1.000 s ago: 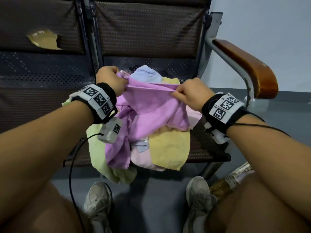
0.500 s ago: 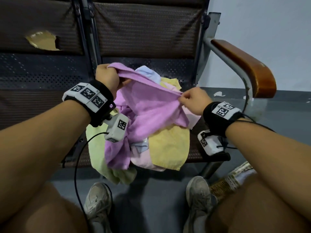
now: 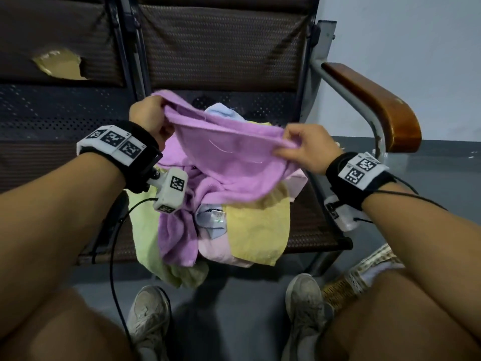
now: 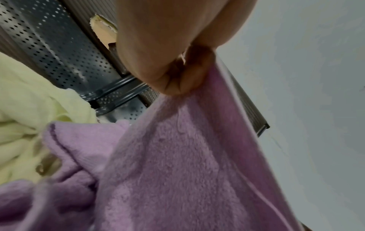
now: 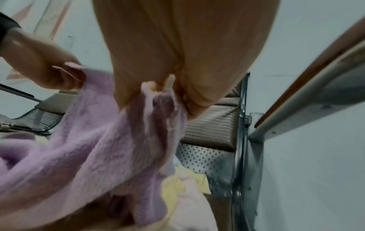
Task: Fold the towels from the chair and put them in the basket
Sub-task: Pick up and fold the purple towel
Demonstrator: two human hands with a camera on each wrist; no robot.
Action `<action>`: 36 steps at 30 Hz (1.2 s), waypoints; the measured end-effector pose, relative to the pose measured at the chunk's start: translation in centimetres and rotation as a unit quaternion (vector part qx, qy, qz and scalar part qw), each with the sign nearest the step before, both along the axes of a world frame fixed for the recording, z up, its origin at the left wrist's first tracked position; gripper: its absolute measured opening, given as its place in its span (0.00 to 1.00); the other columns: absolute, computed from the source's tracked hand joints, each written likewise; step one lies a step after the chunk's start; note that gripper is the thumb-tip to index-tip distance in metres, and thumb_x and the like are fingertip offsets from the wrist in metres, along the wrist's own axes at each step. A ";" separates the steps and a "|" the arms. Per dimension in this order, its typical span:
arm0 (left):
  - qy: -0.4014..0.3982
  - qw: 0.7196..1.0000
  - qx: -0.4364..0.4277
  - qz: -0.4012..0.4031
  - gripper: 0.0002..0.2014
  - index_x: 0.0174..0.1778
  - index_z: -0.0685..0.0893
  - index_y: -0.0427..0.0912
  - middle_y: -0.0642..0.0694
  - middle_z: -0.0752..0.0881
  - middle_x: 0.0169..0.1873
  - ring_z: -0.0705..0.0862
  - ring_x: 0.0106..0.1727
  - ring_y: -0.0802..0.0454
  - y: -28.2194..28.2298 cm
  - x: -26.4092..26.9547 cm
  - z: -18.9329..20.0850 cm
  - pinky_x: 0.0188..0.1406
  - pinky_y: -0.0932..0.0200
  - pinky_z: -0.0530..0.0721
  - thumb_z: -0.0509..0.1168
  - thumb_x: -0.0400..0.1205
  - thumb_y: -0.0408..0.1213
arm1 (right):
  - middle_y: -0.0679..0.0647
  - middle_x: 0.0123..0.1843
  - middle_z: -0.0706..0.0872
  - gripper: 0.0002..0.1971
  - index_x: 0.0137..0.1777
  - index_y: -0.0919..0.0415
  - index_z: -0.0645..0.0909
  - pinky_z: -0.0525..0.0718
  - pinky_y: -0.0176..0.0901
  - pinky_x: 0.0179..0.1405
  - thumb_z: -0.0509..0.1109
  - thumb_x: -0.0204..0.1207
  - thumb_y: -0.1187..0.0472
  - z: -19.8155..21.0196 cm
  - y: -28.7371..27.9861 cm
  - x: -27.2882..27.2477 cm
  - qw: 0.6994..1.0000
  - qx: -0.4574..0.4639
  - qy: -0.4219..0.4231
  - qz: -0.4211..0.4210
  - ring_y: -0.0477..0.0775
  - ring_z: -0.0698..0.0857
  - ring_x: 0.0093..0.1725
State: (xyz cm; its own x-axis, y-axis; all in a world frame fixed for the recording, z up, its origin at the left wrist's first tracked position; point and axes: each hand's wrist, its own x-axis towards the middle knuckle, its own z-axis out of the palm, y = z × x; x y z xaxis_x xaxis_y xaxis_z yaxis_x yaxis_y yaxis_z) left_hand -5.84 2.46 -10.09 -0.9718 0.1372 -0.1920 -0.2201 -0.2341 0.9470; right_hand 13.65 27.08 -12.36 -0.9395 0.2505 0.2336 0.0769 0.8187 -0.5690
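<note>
Pinching the purple towel (image 3: 229,162) top edge with left hand (image 3: 149,121) and right hand (image 3: 305,149), we risk its hanging end dragging the pile (image 3: 250,230) off the chair (image 3: 312,225).

Looks like a waiting room or public hallway: linked perforated-metal bench seats (image 3: 65,121) with a wooden armrest (image 3: 374,105), bare grey wall (image 3: 416,48), grey floor (image 3: 234,308).
</note>
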 end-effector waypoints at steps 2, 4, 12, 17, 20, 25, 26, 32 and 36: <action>0.000 1.000 -0.019 -0.019 0.14 0.40 0.89 0.42 0.47 0.81 0.23 0.76 0.20 0.55 -0.3 -0.1 -0.6 0.22 0.65 0.75 0.60 0.79 0.25 | 0.49 0.36 0.84 0.11 0.42 0.55 0.80 0.77 0.41 0.37 0.79 0.74 0.53 -1.1 0.8 0.5 0.988 0.113 -0.103 0.007 0.51 0.84 0.38; 0.014 0.996 -0.061 -0.057 0.17 0.46 0.89 0.42 0.45 0.85 0.31 0.82 0.22 0.56 -0.4 0.0 -1.3 0.26 0.65 0.83 0.56 0.83 0.23 | 0.47 0.37 0.83 0.07 0.44 0.52 0.83 0.73 0.42 0.38 0.75 0.77 0.51 -1.7 1.5 0.7 0.976 0.163 -0.143 -0.017 0.51 0.82 0.39; -0.010 0.982 -0.115 -0.147 0.14 0.46 0.87 0.35 0.38 0.88 0.39 0.91 0.33 0.47 -0.8 -0.1 -2.5 0.30 0.62 0.89 0.55 0.83 0.21 | 0.50 0.31 0.85 0.15 0.35 0.54 0.85 0.71 0.39 0.27 0.72 0.80 0.47 -2.7 3.1 0.7 0.987 0.078 -0.072 -0.119 0.46 0.80 0.31; 0.065 0.928 -0.346 -0.118 0.12 0.42 0.81 0.39 0.39 0.83 0.37 0.81 0.31 0.45 -1.2 -0.8 -2.9 0.25 0.60 0.82 0.55 0.83 0.39 | 0.50 0.27 0.82 0.13 0.36 0.58 0.73 0.79 0.34 0.22 0.75 0.76 0.64 -1.9 3.3 1.3 0.988 -0.126 -0.015 -0.091 0.46 0.85 0.24; 0.123 0.922 -0.350 -0.109 0.13 0.55 0.80 0.43 0.40 0.78 0.48 0.77 0.48 0.44 -1.5 -1.3 -2.1 0.52 0.44 0.83 0.54 0.82 0.43 | 0.56 0.36 0.88 0.08 0.50 0.58 0.75 0.88 0.48 0.28 0.73 0.80 0.62 -1.1 3.0 1.7 0.988 -0.111 -0.102 -0.041 0.57 0.90 0.31; 0.158 0.960 -0.212 -0.094 0.11 0.28 0.83 0.56 0.49 0.80 0.34 0.76 0.38 0.51 -0.8 1.2 0.7 0.38 0.54 0.74 0.60 0.73 0.47 | 0.56 0.35 0.84 0.17 0.36 0.57 0.78 0.70 0.44 0.35 0.60 0.87 0.55 0.6 2.7 1.5 0.966 0.191 -0.153 -0.089 0.59 0.82 0.37; 0.139 0.971 -0.167 -0.100 0.10 0.23 0.83 0.53 0.53 0.78 0.28 0.75 0.32 0.53 -0.6 1.6 1.2 0.31 0.58 0.71 0.62 0.70 0.46 | 0.58 0.37 0.85 0.17 0.37 0.58 0.79 0.70 0.45 0.37 0.59 0.87 0.56 1.1 2.8 1.4 0.969 0.187 -0.128 -0.101 0.60 0.81 0.38; 0.201 0.963 -0.143 -0.112 0.07 0.32 0.82 0.48 0.47 0.81 0.32 0.80 0.35 0.49 -0.8 2.5 5.6 0.33 0.57 0.77 0.63 0.64 0.31 | 0.55 0.37 0.90 0.16 0.38 0.52 0.85 0.86 0.45 0.39 0.60 0.79 0.67 5.8 2.9 0.7 0.988 -0.123 -0.007 -0.095 0.53 0.87 0.36; 0.285 0.938 -0.183 -0.067 0.04 0.46 0.86 0.41 0.46 0.86 0.40 0.83 0.41 0.54 -1.3 1.6 8.0 0.41 0.61 0.82 0.71 0.77 0.32 | 0.43 0.24 0.80 0.21 0.27 0.50 0.81 0.76 0.40 0.31 0.56 0.79 0.63 10.4 1.8 0.1 0.989 -0.085 0.042 -0.116 0.49 0.79 0.31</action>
State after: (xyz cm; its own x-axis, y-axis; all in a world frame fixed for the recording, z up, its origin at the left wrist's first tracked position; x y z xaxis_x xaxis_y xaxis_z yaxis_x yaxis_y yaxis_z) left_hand -4.26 1.21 -2.09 -0.9097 0.2920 0.2953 0.3422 0.1241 0.9314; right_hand 13.72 28.84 -1.98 -0.8313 0.4988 0.2451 0.1968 0.6767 -0.7095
